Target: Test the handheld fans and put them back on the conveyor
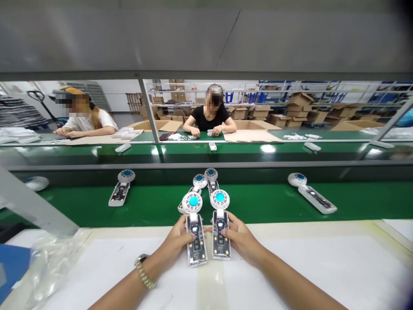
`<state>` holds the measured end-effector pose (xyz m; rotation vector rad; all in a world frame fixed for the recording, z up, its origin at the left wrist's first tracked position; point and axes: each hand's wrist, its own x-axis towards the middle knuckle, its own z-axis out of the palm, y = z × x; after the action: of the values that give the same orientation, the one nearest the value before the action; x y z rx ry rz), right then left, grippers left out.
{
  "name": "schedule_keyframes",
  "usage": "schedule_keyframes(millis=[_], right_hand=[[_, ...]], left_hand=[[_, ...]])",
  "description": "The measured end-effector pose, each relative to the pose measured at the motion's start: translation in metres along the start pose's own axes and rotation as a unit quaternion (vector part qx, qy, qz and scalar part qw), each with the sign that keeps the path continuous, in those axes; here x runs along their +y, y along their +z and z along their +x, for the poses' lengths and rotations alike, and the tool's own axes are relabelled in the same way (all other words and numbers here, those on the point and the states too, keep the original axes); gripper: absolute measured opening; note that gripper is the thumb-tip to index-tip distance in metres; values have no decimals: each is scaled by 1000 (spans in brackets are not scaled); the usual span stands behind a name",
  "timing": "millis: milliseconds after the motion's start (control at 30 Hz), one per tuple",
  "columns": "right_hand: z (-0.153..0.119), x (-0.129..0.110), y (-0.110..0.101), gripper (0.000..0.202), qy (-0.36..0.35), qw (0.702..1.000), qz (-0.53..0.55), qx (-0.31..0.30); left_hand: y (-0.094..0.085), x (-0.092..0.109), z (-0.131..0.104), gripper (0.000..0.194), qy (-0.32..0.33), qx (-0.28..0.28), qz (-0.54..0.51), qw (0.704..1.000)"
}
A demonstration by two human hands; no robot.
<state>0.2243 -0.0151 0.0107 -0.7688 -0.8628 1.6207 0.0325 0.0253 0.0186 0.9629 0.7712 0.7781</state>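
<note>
My left grip [179, 234] is closed around a round-headed device [196, 247], thumb on its dark face; my right grip [241, 234] clasps a second device [221, 245] likewise. I hold them side by side over the white desk [316, 254], and beyond, similar units [119, 193] lie on the green belt [254, 206].

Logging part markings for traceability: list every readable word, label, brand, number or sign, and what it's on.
No readable text.
Left device, in left hand: light marks, too small to read.
Right device, in right hand: same.
Background cardboard boxes: too blurred to tell any print.
</note>
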Motion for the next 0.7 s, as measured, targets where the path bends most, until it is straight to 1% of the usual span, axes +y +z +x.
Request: schedule_keyframes(millis=[133,200,333,467,633,700], right_hand=[[1,3,-1,52,-9,1000,4,-3],[1,3,-2,53,-4,1000,-4,3],[1,1,-2,57,3,1000,-8,8],[-1,-2,1,54,12,1000,-11,7],[-4,-5,3,54,1,1000,-29,0],[-5,-5,2,54,2,1000,-29,-3]], left_hand=[[1,2,-1,43,2,-10,1,1000],[0,1,0,45,0,-20,12,1000],[-3,-2,0,47,7,-22,37,999],[-4,-2,-1,45,4,-24,46,999],[-1,-1,-4,45,6,-49,36,998],[1,-1,-5,46,5,-51,34,998]])
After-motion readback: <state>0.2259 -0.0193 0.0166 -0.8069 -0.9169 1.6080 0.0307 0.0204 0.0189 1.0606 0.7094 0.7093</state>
